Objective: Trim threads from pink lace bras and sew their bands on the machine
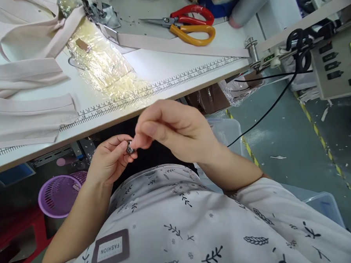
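My left hand (108, 160) is in front of the table edge, its thumb and fingers closed on a small shiny metal bobbin case (129, 148). Close beside it, my right hand (177, 131) has its fingers curled into a pinch, the fingertips at the bobbin case. Whatever the right fingers grip is hidden or too fine to see. Both hands are over my lap, below the tabletop. Above them on the table, pale beige fabric pieces (24, 119) lie to the left, near the sewing machine's presser foot (100, 13).
Scissors (166, 22) with red and orange handles lie at the back. A pale strip (185, 47) runs right to a metal guide (252, 49). A printed ruler (161, 86) follows the table edge. Below are a purple basket (57, 196), a red stool (39, 227) and a hanging black cable (268, 111).
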Available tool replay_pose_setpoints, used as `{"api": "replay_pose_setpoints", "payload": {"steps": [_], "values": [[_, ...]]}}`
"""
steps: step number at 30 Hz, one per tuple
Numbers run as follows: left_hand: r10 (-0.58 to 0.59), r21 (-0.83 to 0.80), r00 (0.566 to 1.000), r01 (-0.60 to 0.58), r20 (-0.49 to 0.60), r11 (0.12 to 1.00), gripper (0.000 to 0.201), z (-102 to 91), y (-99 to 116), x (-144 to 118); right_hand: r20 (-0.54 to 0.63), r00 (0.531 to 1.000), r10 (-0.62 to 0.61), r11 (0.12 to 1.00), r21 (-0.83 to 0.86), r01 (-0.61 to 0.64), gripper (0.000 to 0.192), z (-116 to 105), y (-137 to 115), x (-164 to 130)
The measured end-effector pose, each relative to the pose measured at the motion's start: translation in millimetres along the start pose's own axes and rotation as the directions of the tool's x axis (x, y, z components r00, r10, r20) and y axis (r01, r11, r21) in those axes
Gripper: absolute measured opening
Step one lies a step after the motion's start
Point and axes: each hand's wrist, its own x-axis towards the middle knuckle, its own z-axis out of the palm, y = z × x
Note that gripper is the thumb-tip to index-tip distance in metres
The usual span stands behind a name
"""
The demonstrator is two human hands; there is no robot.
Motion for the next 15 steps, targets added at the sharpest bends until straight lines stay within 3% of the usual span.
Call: {"api": "replay_pose_setpoints", "payload": {"steps": [4, 7, 10, 12, 15], "values": [[-0.044, 0.020, 0.995, 0.042, 0.089, 0.999, 0.023, 7.1, 4, -4, -0.067, 0.995, 0.071, 0.998, 0.002, -0.071, 0.023, 1, 7, 13], [-0.063, 0.036, 0.983, 0.058, 0.170, 0.998, 0.021, 11.6, 10, -9, -0.092, 0.990, 0.103, 0.990, -0.086, -0.111, 0.032, 4, 13, 17], [-0.044, 0.051, 0.980, 0.035, 0.192, 0.998, 0.018, 12.7, 15, -11, -0.111, 0.992, 0.064, 0.975, -0.206, -0.086, 0.026, 7, 19, 15], [-0.034, 0.066, 0.981, 0.022, 0.189, 0.998, 0.018, 11.5, 16, -11, -0.061, 0.998, 0.008, 0.939, -0.342, -0.028, 0.022, 6, 23, 11], [-0.024, 0.053, 0.983, 0.015, 0.183, 0.998, 0.019, 8.0, 16, -10, 0.156, 0.988, -0.019, 0.827, -0.552, 0.104, 0.022, 3, 27, 4]]}}
